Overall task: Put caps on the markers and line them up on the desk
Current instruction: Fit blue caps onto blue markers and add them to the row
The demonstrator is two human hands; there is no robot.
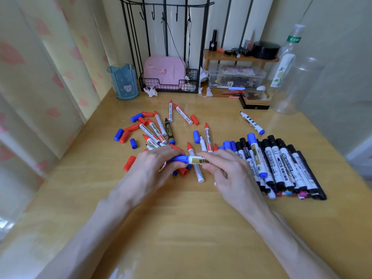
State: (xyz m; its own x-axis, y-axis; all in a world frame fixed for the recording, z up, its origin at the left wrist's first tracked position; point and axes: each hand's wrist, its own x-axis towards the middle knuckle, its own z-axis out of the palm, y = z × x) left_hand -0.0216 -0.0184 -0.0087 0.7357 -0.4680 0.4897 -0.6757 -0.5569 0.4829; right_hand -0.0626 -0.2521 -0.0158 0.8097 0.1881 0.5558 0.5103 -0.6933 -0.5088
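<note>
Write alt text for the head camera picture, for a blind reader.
A left hand and right hand hold a marker above a wooden desk, the left gripping its blue cap. Uncapped red markers and loose caps lie scattered behind; capped markers lie in a row at right.

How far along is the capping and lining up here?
Done: a row of capped markers lies side by side on the right of the desk. In hand: the left hand holds a blue cap on the marker gripped by the right hand. Left: uncapped red markers and loose caps, scattered.

Left hand, right hand — bare thru forearms, nails prob. short.
</note>
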